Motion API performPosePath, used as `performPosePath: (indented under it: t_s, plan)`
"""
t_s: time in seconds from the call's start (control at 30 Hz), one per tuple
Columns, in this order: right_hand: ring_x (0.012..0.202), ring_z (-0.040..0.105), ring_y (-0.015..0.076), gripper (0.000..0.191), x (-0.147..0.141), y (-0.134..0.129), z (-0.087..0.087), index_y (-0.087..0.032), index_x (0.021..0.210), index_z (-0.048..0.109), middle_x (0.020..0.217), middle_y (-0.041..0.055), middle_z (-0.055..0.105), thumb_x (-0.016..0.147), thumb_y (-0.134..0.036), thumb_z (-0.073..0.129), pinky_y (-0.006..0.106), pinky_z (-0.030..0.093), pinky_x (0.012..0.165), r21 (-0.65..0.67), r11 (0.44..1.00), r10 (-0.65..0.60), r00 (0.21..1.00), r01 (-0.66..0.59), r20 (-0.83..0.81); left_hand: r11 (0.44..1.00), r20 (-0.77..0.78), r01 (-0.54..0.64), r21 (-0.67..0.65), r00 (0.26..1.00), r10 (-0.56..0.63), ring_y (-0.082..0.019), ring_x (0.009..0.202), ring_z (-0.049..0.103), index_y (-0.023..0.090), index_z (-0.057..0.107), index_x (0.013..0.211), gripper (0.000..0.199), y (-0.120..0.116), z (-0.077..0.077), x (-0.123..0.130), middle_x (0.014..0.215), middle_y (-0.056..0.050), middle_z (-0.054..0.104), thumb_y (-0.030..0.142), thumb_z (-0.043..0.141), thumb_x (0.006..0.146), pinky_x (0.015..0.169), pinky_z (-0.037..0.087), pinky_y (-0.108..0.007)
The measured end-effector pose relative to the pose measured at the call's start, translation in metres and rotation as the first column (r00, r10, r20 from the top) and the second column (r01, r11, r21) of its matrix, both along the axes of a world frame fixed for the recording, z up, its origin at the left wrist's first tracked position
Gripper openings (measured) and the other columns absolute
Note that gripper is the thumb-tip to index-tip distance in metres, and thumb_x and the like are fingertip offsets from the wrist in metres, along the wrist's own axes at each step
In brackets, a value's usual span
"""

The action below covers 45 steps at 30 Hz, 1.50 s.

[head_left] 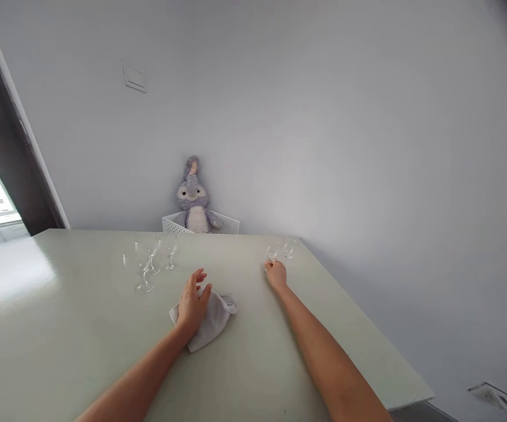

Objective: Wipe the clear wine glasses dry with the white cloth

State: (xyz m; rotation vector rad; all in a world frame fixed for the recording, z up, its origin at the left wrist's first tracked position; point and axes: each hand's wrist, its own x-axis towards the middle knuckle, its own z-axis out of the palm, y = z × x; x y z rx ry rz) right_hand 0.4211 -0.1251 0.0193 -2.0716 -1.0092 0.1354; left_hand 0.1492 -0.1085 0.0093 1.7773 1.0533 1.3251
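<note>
My right hand reaches far across the table with its fingers closed around the lower part of a stemmed glass. The fingers hide most of that glass's stem. Right beside it stands another clear stemmed glass. My left hand is over a crumpled light grey cloth, its fingers apart and slightly curled, holding nothing. Whether the palm touches the cloth I cannot tell. To the left of that hand, several stemmed glasses stand in a group, the nearest glass in front.
The pale table ends at a right edge near the wall. Behind its far edge, a grey plush rabbit sits in a white perforated basket. A wall switch is at upper left, beside a dark window frame.
</note>
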Motion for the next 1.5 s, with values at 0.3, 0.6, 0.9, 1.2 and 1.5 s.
performPosePath:
  t_s: [0.3, 0.6, 0.9, 1.2, 1.5]
  plan:
    - [0.079, 0.059, 0.0238, 0.024, 0.015, 0.010, -0.009, -0.012, 0.081, 0.065, 0.080, 0.0146, 0.065, 0.073, -0.027, 0.048, 0.030, 0.038, 0.070, -0.048, 0.998, -0.027, 0.999, 0.028, 0.021, 0.996, 0.107, -0.019, -0.084, 0.994, 0.028, -0.018, 0.093, 0.052, 0.026, 0.049, 0.110, 0.036, -0.001, 0.002, -0.002, 0.100, -0.004, 0.057, 0.023, 0.053, 0.074, 0.079, 0.042, -0.035]
    - [0.068, 0.058, 0.0204, 0.028, -0.027, -0.048, 0.007, -0.015, 0.084, 0.056, 0.079, 0.0085, 0.063, 0.072, -0.039, 0.047, 0.029, 0.041, 0.061, 0.056, 0.996, 0.065, 0.997, -0.063, -0.038, 0.923, 0.386, -0.170, -0.346, 0.871, 0.305, -0.014, 0.086, 0.052, 0.021, 0.051, 0.097, 0.028, 0.014, 0.003, -0.007, 0.101, -0.005, 0.054, 0.017, 0.052, 0.070, 0.077, 0.042, -0.030]
    - [0.082, 0.055, 0.0219, 0.027, -0.168, -0.065, 0.025, -0.021, 0.092, 0.061, 0.086, 0.0073, 0.063, 0.079, -0.042, 0.050, 0.030, 0.039, 0.066, -0.249, 0.810, 0.582, 0.674, -0.531, 0.455, 0.861, 0.457, -0.209, -0.464, 0.776, 0.435, -0.011, 0.080, 0.052, 0.022, 0.047, 0.096, 0.027, 0.029, -0.004, -0.020, 0.100, -0.005, 0.051, 0.016, 0.048, 0.069, 0.071, 0.045, -0.027]
    - [0.080, 0.055, 0.0170, 0.023, -0.145, -0.065, 0.017, -0.020, 0.093, 0.064, 0.086, 0.0039, 0.063, 0.083, -0.027, 0.044, 0.029, 0.039, 0.074, 0.330, 0.670, 0.686, 0.724, -0.666, 0.069, 0.842, 0.489, -0.230, -0.489, 0.726, 0.483, -0.010, 0.075, 0.051, 0.021, 0.045, 0.092, 0.020, 0.037, 0.002, -0.027, 0.096, -0.004, 0.049, 0.023, 0.048, 0.073, 0.065, 0.046, -0.023]
    - [0.084, 0.053, 0.0191, 0.026, -0.083, -0.052, 0.027, -0.021, 0.095, 0.065, 0.100, 0.0050, 0.060, 0.078, -0.025, 0.047, 0.030, 0.040, 0.070, 0.186, 0.879, 0.455, 0.889, -0.439, -0.054, 0.830, 0.432, -0.280, -0.482, 0.748, 0.503, -0.010, 0.080, 0.053, 0.024, 0.046, 0.094, 0.021, 0.038, 0.003, -0.037, 0.103, -0.003, 0.049, 0.025, 0.049, 0.073, 0.067, 0.046, -0.024]
